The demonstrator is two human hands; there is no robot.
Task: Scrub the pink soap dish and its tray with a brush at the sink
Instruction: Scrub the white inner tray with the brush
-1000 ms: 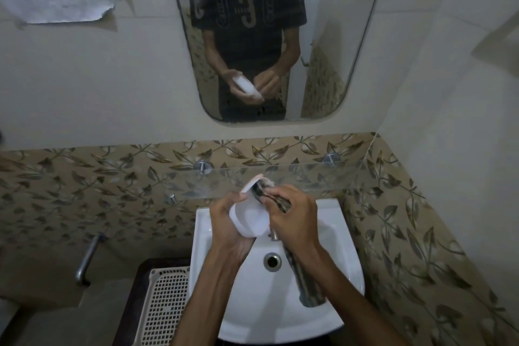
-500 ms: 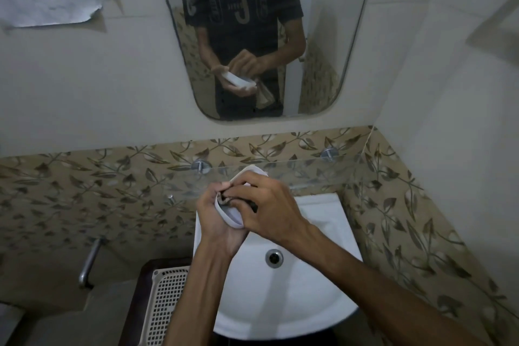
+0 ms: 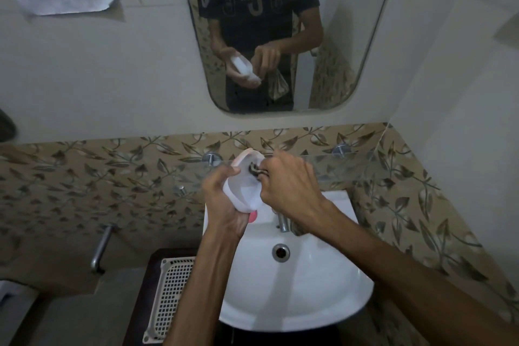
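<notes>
My left hand (image 3: 224, 205) grips a pale pink soap dish (image 3: 243, 185), tilted on edge above the back of the white sink (image 3: 309, 289). My right hand (image 3: 292, 185) grips a dark brush (image 3: 255, 170) whose bristles press inside the dish near its upper end. Most of the brush is hidden in my fist. A small pink piece (image 3: 252, 216) shows just below the dish at my left palm; I cannot tell whether it is the tray.
A chrome tap (image 3: 283, 223) stands behind the drain (image 3: 280, 252). A glass shelf (image 3: 351, 166) runs along the leaf-patterned tiles behind my hands. A white perforated basket (image 3: 171, 298) sits left of the sink. The mirror (image 3: 280, 36) above reflects a person.
Both hands rose slightly and the dish tilted more upright. The brush moved from the dish's middle toward its upper end.
</notes>
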